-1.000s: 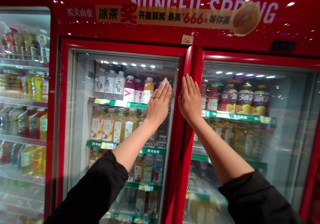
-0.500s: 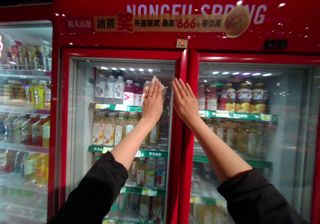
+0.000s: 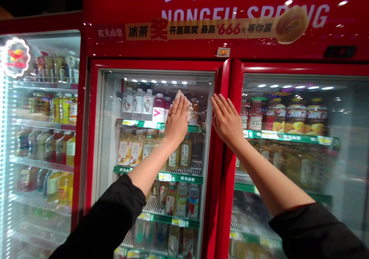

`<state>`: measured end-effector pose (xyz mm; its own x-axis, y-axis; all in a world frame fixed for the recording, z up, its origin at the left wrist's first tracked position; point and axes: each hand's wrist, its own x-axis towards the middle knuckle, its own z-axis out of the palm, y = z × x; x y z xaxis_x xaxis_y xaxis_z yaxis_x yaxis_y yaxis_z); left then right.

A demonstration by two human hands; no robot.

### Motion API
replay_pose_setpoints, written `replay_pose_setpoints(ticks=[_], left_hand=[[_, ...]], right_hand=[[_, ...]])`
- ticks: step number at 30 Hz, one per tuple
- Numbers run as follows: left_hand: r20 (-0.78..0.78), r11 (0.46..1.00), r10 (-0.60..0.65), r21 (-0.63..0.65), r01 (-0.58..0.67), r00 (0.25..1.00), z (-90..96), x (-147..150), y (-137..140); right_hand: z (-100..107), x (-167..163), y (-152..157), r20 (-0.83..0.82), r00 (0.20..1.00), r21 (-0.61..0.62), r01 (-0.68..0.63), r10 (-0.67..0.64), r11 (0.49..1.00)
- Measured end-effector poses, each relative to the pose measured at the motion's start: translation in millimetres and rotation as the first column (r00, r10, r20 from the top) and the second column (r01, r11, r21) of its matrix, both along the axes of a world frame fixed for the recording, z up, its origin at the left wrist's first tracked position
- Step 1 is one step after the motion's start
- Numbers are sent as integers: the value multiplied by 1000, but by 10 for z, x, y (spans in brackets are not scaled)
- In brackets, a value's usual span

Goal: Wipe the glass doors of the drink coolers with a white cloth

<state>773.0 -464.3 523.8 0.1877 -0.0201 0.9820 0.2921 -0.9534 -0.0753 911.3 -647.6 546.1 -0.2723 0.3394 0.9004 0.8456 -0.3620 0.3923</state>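
Observation:
My left hand (image 3: 176,116) lies with its fingers together over a crumpled pale tissue (image 3: 188,107), pressing it to the upper part of the left glass door (image 3: 209,109) of a red drinks fridge. A ring shows on one finger. The palm side and most of the tissue are hidden. Flat and empty, my right hand (image 3: 226,118) rests against the red door frame (image 3: 223,197) where the two doors meet, its fingers stretched upward. Behind the glass near my left hand stand white bottles (image 3: 148,102) and a purple-red bottle (image 3: 158,107) on the top shelf.
Bottles fill several shelves behind the right glass door (image 3: 343,109). A lit orange switch (image 3: 223,52) sits above the doors, with a promotional strip (image 3: 201,30) higher up. At left stands another drinks fridge (image 3: 76,109) with a bright light strip.
The view has turned left, so the fridge appears farther right. My left hand and the tissue have slid left across the glass; my right hand stays against the frame.

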Motion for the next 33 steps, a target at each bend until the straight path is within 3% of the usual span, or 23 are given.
replay_pose_setpoints(ticks=[4, 8, 13, 16, 18, 21, 24, 29, 33], left_hand=[[-123, 997, 25, 81, -15, 992, 149, -69, 11], [-90, 1000, 14, 13, -13, 996, 351, -234, 204], [-28, 998, 23, -63, -25, 999, 154, -300, 249], [-121, 998, 59, 4, -59, 991, 70, -265, 149], [-189, 996, 57, 76, -43, 980, 131, -275, 132], [-243, 991, 49, 136, -16, 969, 311, -387, 251], [-182, 997, 34, 71, -21, 983, 390, -557, 467], [-72, 999, 20, -32, -22, 997, 94, -669, 616], [-162, 997, 46, 65, -36, 986, -26, -655, 610]], right_hand=[[5, 8, -7, 6, 1000, 2, 4, -4, 1000], [8, -1, -24, -1, 1000, -4, 20, -20, 1000], [0, 3, -1, -31, 999, 7, 26, -26, 1000], [-40, -54, 93, -89, 996, 69, 21, -15, 997], [-84, -175, 198, -123, 992, 96, 28, -16, 995], [-143, -468, 402, -100, 995, -2, 21, -21, 1000], [-158, -754, 635, -67, 998, -125, 6, -15, 992], [-206, -921, 1044, -145, 989, -79, -18, 7, 997], [-343, -917, 1327, -203, 979, 7, -10, 11, 1000]])
